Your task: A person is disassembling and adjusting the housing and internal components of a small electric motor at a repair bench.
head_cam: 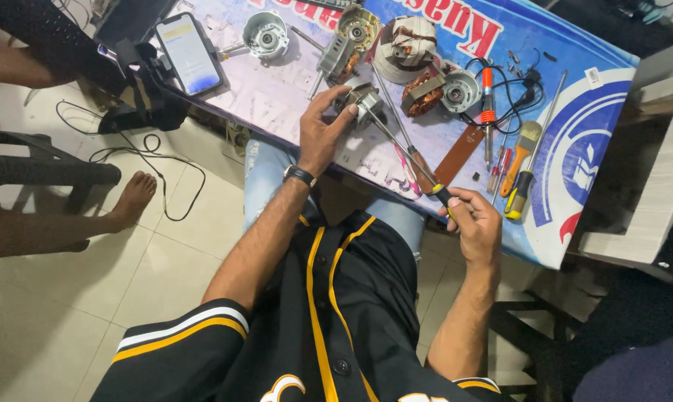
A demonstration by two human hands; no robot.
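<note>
Head view, person seated at the near edge of the table (299, 97), which is covered by a printed blue and white banner.

Left hand (323, 130): fingers curled and closed around a small metal motor housing (362, 100), held just above the table near its near edge, thumb on the upper side. Black wristwatch (300, 176) on that wrist.

Right hand (476, 227): fingers wrapped tight on the black-and-yellow handle of a long screwdriver (403, 149), hand off the near edge, over the lap. The shaft runs up and left; its tip meets the motor housing.

On the table beyond: a copper-wound stator (423, 93), a white winding block (405, 46), round end caps (266, 33) toward the far edge. Toward the right end lie an orange-handled soldering iron (487, 112), a paintbrush (524, 152) and a second yellow-handled screwdriver (521, 192).

A smartphone (189, 53) stands in a black holder at the left corner, screen lit. Another person's bare foot (132, 199) rests on the tiled floor, left.
</note>
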